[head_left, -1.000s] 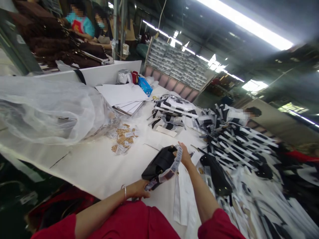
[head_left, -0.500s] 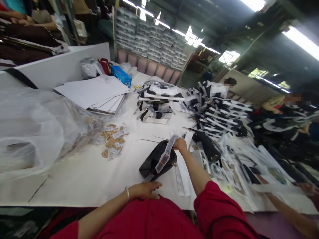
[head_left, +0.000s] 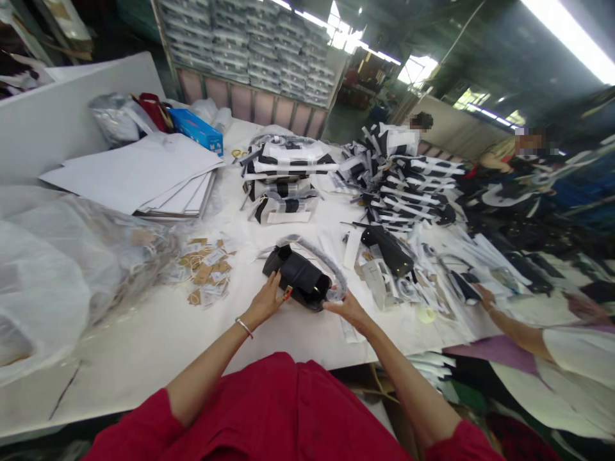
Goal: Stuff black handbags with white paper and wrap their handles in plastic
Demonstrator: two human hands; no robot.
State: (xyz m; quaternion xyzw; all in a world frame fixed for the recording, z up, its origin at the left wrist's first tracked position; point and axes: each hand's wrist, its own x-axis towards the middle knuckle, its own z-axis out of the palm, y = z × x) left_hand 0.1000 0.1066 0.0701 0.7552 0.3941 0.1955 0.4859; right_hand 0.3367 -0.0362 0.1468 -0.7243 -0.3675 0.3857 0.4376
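Note:
A black handbag (head_left: 302, 276) lies on its side on the white table in front of me, its open end turned to the right. Its handle (head_left: 331, 259), wrapped in clear plastic, arches behind it. My left hand (head_left: 266, 299) grips the bag's near left side, fingers on the leather. At the open right end, my right hand (head_left: 353, 312) holds the rim near the handle's foot; some of its fingertips are hidden. Brown paper tags (head_left: 207, 266) with strings lie left of the bag. Another black bag (head_left: 388, 250) rests to the right.
Wrapped bags (head_left: 288, 160) are stacked behind, with a taller pile (head_left: 418, 186) to the right. White sheets (head_left: 139, 169), a blue box (head_left: 196, 130) and clear plastic bags (head_left: 43, 275) are on the left. A co-worker's arm (head_left: 514, 326) reaches onto the table at right.
The handbag has turned to lie with its opening to the right. My left hand has moved up from the table edge onto it. My right hand has shifted from the handle to the rim.

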